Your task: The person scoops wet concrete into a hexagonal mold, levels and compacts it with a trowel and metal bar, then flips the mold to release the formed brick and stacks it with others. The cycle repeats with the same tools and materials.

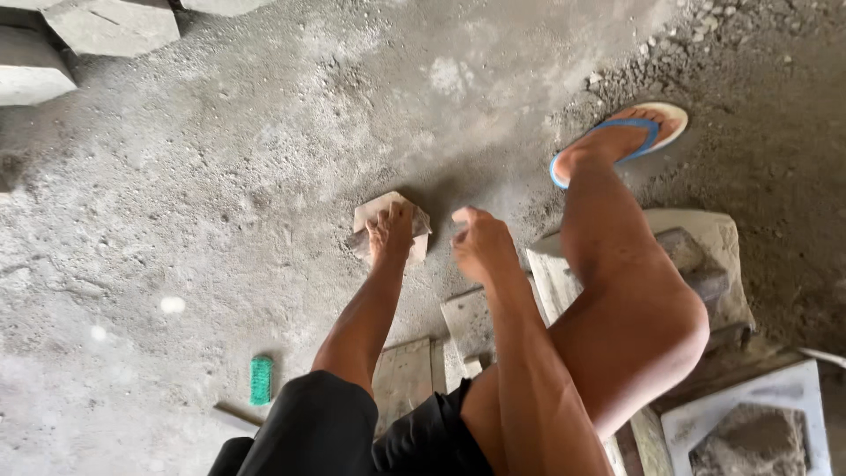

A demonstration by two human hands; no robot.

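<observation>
1. One small flat stone piece (389,227) lies on the gray dusty ground (220,194), near the middle of the scene.
2. The left hand (390,234) rests on top of it, fingers spread over it.
3. The right hand (480,245) hangs just right of it, loosely curled, holding nothing.
4. Further right is a foot in a blue sandal (621,141).
5. A green brush (261,380) lies near left; gray blocks (106,26) are far left.
</observation>
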